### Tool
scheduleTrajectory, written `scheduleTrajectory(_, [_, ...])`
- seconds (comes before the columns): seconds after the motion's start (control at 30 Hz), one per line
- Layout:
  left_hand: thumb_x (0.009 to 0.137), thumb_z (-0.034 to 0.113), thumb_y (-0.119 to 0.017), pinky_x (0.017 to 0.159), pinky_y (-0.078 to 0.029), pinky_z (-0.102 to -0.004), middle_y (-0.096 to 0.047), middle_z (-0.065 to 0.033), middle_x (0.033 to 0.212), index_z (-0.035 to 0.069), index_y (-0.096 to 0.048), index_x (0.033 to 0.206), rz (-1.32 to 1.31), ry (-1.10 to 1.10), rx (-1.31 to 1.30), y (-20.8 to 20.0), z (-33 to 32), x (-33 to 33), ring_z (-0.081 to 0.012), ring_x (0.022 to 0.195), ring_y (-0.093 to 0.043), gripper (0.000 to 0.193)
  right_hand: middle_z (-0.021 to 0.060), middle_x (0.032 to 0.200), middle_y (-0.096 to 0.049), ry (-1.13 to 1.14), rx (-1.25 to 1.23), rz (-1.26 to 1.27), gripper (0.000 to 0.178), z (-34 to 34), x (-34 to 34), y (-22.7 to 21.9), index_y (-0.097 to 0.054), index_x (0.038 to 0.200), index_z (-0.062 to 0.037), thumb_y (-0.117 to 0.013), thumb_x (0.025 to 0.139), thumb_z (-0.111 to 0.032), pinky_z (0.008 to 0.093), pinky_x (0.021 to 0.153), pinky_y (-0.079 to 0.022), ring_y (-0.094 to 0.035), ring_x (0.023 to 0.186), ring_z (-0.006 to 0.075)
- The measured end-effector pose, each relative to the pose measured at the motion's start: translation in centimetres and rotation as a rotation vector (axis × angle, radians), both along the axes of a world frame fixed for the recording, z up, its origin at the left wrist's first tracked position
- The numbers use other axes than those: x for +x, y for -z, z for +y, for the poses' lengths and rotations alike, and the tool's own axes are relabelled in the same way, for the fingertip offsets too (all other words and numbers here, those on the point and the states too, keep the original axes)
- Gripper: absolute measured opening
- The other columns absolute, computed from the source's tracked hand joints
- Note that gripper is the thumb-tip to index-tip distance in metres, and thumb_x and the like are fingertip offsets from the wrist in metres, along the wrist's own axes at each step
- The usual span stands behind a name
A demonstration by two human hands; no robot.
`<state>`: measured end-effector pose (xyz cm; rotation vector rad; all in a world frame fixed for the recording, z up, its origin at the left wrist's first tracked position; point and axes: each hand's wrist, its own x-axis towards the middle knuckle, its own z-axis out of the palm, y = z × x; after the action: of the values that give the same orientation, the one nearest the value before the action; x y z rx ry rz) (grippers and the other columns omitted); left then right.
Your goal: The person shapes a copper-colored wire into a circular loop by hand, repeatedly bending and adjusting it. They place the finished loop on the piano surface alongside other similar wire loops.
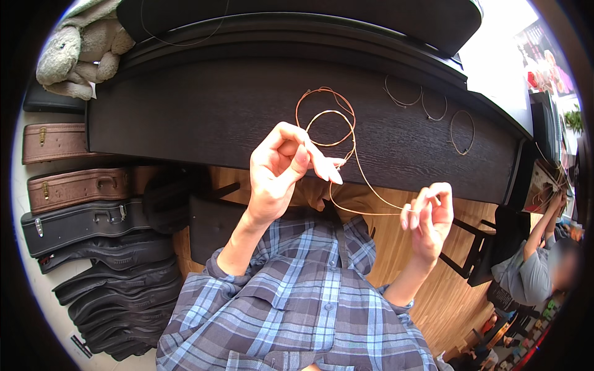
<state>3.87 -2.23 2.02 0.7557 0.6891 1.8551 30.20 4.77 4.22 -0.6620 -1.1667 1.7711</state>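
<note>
A thin bronze-coloured guitar string [362, 173] curls in loops in front of me. My left hand [272, 170] pinches it between closed fingers, near the crossing of its loops. To the right, my right hand [429, 217] grips a bend of the same string between thumb and fingertips. Two round loops stand out beyond my left fingers, above the dark wooden surface [216, 111]; whether they touch it I cannot tell. The exact ends of the string are hard to make out.
Several coiled strings, one of them a round coil [451, 133], lie at the surface's right side. A plush toy [65, 52] sits far left. Instrument cases [83, 188] stand in a row at left. Another person [532, 266] works at far right.
</note>
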Motion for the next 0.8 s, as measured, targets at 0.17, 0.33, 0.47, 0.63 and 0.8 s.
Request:
scheduleTrajectory(0.17, [0.104,0.005,-0.054,0.093,-0.059,-0.0509,-0.068,-0.0156,0.088,0.0,-0.049,0.109,-0.017,0.047,-0.053,-0.2,-0.1,0.3,-0.0285,0.084,-0.073,0.008,0.0019,0.077,-0.06,-0.014,0.087,-0.269,0.017,-0.3,-2.2,-0.1,-0.055,0.117,-0.0053,-0.054,0.107,-0.018,0.0162,0.05,-0.032,-0.041,0.055,0.0004])
scheduleTrajectory(0.33, [0.104,0.007,-0.054,0.089,-0.061,-0.0476,-0.069,-0.0157,0.091,0.0,-0.049,0.11,-0.026,0.073,-0.047,-0.4,0.0,0.9,-0.0284,0.086,-0.074,0.01,0.0025,0.077,-0.063,-0.159,0.066,-0.181,0.026,0.0,-4.0,-0.8,-0.059,0.119,-0.0023,-0.051,0.109,-0.025,0.0157,0.049,-0.03,-0.035,0.052,-0.0016])
scheduleTrajectory(0.47, [0.104,0.009,-0.055,0.087,-0.062,-0.0447,-0.069,-0.0151,0.091,0.001,-0.05,0.11,-0.008,0.095,-0.134,-0.7,-0.2,1.2,-0.0283,0.088,-0.074,0.012,0.0028,0.081,-0.064,-0.054,0.071,-0.417,0.017,-0.5,-5.6,-1.3,-0.063,0.117,-0.0013,-0.062,0.1,-0.001,0.0158,0.051,-0.037,-0.051,0.059,0.0007])
scheduleTrajectory(0.63, [0.104,0.009,-0.055,0.085,-0.063,-0.0415,-0.07,-0.0151,0.092,0.001,-0.05,0.11,-0.027,0.09,-0.143,-0.7,-0.2,1.1,-0.0275,0.089,-0.074,0.012,0.0056,0.085,-0.067,0.046,0.283,-0.465,0.013,-0.6,-6.8,-1.7,-0.07,0.105,0.0009,-0.071,0.092,0.001,0.0192,0.052,-0.044,-0.058,0.06,0.005])
scheduleTrajectory(0.8, [0.105,0.009,-0.055,0.084,-0.064,-0.0391,-0.07,-0.0153,0.093,0.001,-0.05,0.11,0.016,0.082,-0.148,-0.7,-0.1,1.2,-0.0268,0.089,-0.074,0.011,0.0087,0.09,-0.068,0.077,0.489,-0.552,0.01,-0.4,-7.0,-1.6,-0.07,0.099,0.0014,-0.073,0.089,0.003,0.0205,0.054,-0.047,-0.061,0.061,0.0083])
